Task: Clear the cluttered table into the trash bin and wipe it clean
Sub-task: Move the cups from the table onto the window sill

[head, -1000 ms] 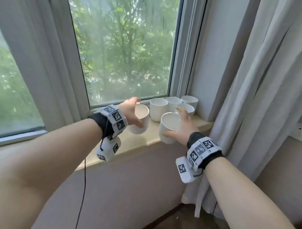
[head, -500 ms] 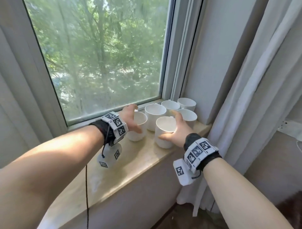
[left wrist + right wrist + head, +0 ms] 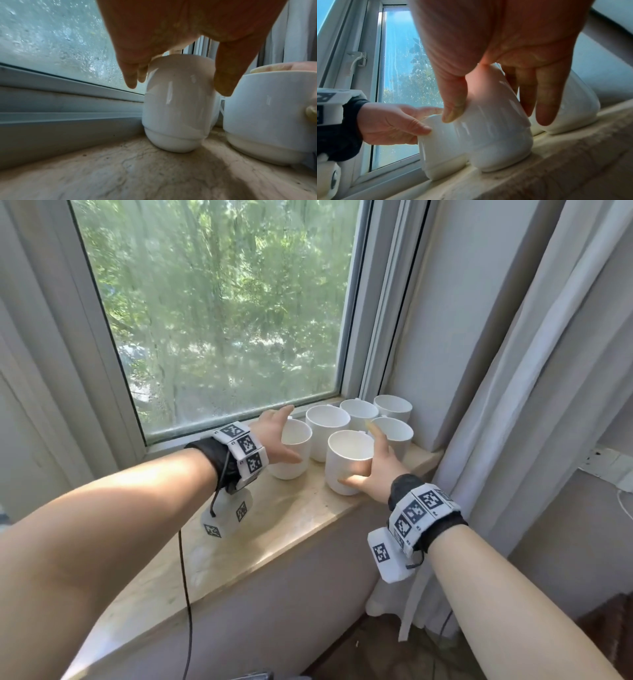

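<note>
Several white cups stand grouped at the right end of a beige stone windowsill. My left hand grips the leftmost cup, thumb on the near side, fingers behind by the glass. In the left wrist view this cup stands upright on the sill between fingers and thumb. My right hand grips the front cup. The right wrist view shows its thumb pressed on that cup, with the fingers on the far side. Both cups touch each other there.
More white cups stand behind, against the window frame and wall. A grey curtain hangs at the right. The window glass runs along the sill's back. A black cable hangs from my left wrist.
Both hands carried their cups right and back toward the group. The cups now stand on the sill next to the others. The head view has come closer.
</note>
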`<control>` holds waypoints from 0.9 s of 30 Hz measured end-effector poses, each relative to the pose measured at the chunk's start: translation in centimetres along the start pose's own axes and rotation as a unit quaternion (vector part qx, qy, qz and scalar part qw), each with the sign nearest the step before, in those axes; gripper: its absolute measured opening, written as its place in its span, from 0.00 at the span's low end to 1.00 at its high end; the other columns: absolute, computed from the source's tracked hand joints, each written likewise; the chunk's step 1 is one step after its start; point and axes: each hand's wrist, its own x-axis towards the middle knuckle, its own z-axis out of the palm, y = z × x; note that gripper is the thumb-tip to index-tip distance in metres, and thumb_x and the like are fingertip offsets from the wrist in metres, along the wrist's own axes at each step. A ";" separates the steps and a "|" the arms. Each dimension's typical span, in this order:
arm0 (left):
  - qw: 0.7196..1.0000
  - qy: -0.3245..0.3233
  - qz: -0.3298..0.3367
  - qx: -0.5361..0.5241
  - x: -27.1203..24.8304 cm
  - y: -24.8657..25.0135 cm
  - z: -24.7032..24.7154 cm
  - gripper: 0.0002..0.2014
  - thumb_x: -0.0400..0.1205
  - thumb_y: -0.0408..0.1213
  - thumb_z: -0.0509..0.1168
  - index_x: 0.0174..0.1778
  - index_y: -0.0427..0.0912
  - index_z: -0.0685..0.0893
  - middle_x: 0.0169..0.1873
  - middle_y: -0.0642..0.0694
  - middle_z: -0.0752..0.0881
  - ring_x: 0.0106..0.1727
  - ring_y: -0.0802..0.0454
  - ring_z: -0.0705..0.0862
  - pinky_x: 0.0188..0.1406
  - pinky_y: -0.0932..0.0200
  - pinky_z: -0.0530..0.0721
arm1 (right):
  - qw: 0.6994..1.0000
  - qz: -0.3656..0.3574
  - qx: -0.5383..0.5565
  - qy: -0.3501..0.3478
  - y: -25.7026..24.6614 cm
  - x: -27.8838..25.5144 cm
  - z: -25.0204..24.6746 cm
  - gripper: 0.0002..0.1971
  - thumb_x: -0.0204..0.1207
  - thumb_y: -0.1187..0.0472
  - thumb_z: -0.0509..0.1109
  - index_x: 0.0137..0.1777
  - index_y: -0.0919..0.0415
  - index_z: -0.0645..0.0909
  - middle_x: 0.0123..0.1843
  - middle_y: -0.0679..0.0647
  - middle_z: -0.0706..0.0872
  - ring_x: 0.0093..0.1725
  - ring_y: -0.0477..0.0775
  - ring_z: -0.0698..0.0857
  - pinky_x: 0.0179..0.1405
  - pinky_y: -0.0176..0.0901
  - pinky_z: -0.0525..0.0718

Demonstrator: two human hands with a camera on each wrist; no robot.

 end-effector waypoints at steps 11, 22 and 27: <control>0.991 0.089 0.103 0.011 -11.3 3.7 3.9 0.40 0.78 0.46 0.68 0.82 0.48 0.53 0.82 0.44 0.51 0.82 0.46 0.53 0.79 0.55 0.54 | 0.996 -0.073 -0.042 0.000 3.6 -8.9 -1.9 0.34 0.76 0.53 0.69 0.79 0.52 0.57 0.76 0.57 0.63 0.77 0.55 0.65 0.77 0.45 0.60; 0.994 0.052 0.094 -0.037 -30.5 11.3 16.6 0.33 0.79 0.44 0.67 0.80 0.51 0.61 0.82 0.49 0.54 0.83 0.51 0.49 0.81 0.52 0.54 | 0.982 -0.179 -0.047 -0.048 13.6 -26.9 -3.8 0.13 0.79 0.59 0.66 0.63 0.57 0.80 0.65 0.53 0.77 0.69 0.48 0.73 0.63 0.24 0.58; 0.993 0.076 0.030 -0.082 -38.4 13.4 19.7 0.33 0.79 0.42 0.67 0.79 0.50 0.62 0.81 0.47 0.54 0.82 0.52 0.53 0.75 0.64 0.54 | 0.984 -0.133 -0.072 -0.092 16.0 -34.0 -4.1 0.25 0.80 0.54 0.64 0.77 0.50 0.66 0.77 0.52 0.66 0.78 0.51 0.62 0.75 0.39 0.57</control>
